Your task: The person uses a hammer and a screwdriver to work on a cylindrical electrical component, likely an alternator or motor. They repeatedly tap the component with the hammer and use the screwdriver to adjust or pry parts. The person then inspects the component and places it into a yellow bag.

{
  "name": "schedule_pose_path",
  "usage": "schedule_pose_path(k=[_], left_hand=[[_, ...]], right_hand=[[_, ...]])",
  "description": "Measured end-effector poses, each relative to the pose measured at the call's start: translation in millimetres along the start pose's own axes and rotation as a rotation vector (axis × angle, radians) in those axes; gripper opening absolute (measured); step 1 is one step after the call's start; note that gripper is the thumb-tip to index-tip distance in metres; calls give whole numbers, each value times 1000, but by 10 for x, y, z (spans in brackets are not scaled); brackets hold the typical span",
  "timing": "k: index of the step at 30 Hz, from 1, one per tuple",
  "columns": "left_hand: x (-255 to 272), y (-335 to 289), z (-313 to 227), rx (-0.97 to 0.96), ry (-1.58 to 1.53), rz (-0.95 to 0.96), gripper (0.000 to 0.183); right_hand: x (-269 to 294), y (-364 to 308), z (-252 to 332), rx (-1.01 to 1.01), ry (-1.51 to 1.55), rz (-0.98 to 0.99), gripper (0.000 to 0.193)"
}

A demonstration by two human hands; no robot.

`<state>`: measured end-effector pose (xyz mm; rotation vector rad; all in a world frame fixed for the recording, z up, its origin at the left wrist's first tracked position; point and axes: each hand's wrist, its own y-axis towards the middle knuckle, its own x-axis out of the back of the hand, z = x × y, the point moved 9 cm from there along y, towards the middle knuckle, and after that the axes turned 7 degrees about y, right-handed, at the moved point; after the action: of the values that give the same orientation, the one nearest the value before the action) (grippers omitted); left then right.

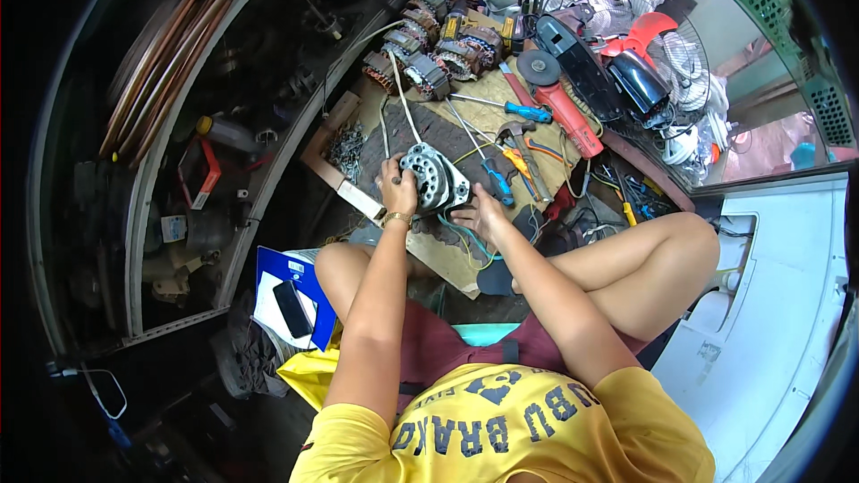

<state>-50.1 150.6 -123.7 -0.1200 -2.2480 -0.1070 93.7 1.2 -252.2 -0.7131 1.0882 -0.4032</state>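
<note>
Over the wooden work board in front of me is a silvery electric motor point(431, 177), its round end cover pierced with holes and its mounting ears sticking out. My left hand point(396, 190) is closed round its left side, thumb on the cover. My right hand point(481, 217) is beside the motor's lower right, palm up, fingers apart; whether a fingertip touches the housing I cannot tell. A pale cable point(404, 98) runs up from behind the motor. Just right of it lie a blue-handled screwdriver point(495, 181), an orange-handled tool point(516, 161) and a hammer point(528, 156).
Several wound stators point(428, 76) crowd the board's far end. To the right are a red angle grinder point(564, 107), another blue screwdriver point(526, 112) and a fan guard point(671, 45). Small metal parts fill a wooden tray point(347, 150). A phone point(293, 309) lies by my left knee.
</note>
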Motion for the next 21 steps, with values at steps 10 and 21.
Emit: schedule_pose_path(k=[10, 21], left_hand=[[76, 210, 641, 93, -523, -112, 45], [-43, 441, 880, 220, -550, -2, 46]], right_hand=[[-599, -21, -217, 131, 102, 190, 31], [-843, -81, -270, 237, -98, 19, 37]])
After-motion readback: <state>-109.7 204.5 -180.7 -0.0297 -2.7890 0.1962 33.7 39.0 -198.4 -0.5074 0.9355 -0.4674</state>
